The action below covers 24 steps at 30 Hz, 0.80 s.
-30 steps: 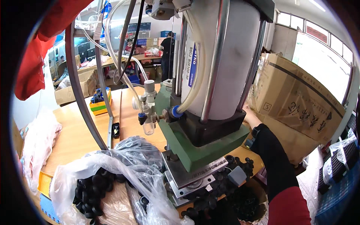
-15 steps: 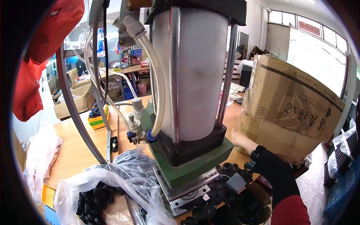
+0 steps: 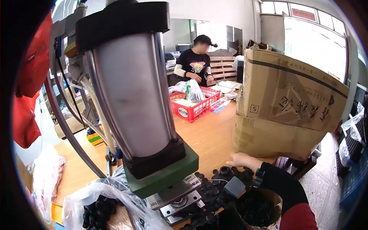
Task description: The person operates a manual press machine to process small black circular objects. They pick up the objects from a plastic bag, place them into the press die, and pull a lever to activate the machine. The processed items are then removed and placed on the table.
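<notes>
My right hand (image 3: 243,160) comes in from the lower right in a dark sleeve with a red upper part. It hovers at the base of a tall stacked cardboard box (image 3: 281,132), by the far edge of a pile of black round parts (image 3: 214,188). Its fingers point left, apart from each other as far as they show, with nothing visible in them. A pneumatic press (image 3: 134,92) with a grey cylinder and green block stands before me. Under it sits a metal plate fixture (image 3: 180,199). My left hand is out of view.
At lower left, a clear plastic bag (image 3: 126,207) holds more black parts. An open box of black parts (image 3: 279,209) stands below my right forearm. A grey block (image 3: 234,186) with a cable rests on the pile. Beyond a red crate (image 3: 195,111), a co-worker (image 3: 196,63) stands.
The view has swung, so the press appears further left and the co-worker and red crate show. My right hand has come down the box's side, closer to the black parts.
</notes>
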### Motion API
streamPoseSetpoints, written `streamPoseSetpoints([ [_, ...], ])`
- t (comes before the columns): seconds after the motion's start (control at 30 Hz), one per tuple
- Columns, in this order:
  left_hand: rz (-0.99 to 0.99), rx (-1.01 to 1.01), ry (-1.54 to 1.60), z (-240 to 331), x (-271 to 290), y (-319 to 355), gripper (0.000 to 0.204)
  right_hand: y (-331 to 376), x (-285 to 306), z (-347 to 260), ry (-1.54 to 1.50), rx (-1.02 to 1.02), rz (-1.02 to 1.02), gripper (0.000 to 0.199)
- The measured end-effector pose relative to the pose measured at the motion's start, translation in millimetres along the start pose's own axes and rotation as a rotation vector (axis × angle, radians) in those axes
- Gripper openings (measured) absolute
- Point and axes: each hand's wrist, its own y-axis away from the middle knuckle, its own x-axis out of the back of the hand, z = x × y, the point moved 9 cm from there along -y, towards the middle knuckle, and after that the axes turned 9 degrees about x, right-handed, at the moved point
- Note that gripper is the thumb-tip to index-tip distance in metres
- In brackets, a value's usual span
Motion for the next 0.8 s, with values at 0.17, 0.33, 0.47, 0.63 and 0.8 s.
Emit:
streamPoseSetpoints([
  [0.17,-0.005,0.036,-0.053,1,-2,1,0.035,-16,9,10,-0.039,0.044,0.196,0.095],
  [0.33,0.022,-0.023,-0.085,-1,-8,1,0.034,-36,110,19,0.102,0.079,0.839,0.102],
  [0.47,0.016,-0.027,-0.070,-5,-12,-3,0.034,-54,152,36,-0.167,0.014,0.673,0.105],
  [0.63,0.004,-0.031,-0.069,-9,-9,-2,0.033,-56,148,17,-0.423,-0.052,0.521,0.098],
  [0.8,0.001,-0.015,-0.081,-5,-5,-1,0.032,-53,153,20,-0.399,-0.056,0.550,0.095],
])
